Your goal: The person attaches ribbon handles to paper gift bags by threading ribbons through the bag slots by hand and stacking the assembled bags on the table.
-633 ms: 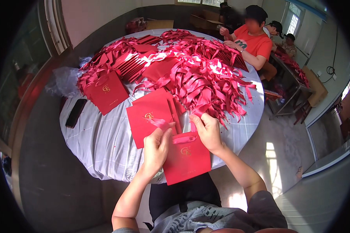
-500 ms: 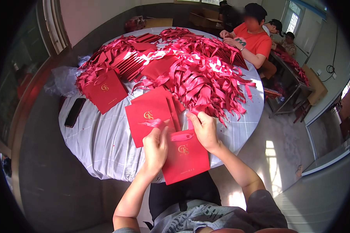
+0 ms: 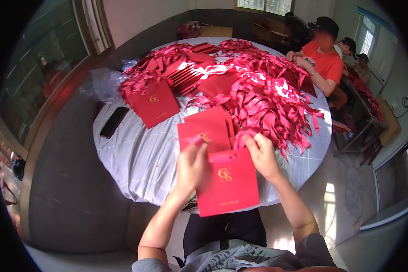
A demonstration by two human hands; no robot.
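A red paper gift bag (image 3: 226, 192) with a gold emblem hangs upright at the table's near edge, in front of my body. My left hand (image 3: 190, 165), slightly smeared by motion, pinches one end of its pink ribbon (image 3: 222, 157) on the left. On the right, my right hand (image 3: 262, 156) grips the ribbon's other part between thumb and fingers. A short stretch of ribbon lies across the bag's top edge. Just beyond it, several more red bags (image 3: 205, 120) lie overlapped on the table.
A white cloth covers the round table (image 3: 133, 167). Heaped bags with loose pink ribbons (image 3: 263, 99) fill its far side. One bag (image 3: 154, 103) and a black phone (image 3: 114, 122) lie at left, near clear plastic (image 3: 105, 85). A person in orange (image 3: 324, 68) sits far right.
The view has swung left, so the table appears further right. My hands still hold the ribbon, and they have drawn slightly further apart.
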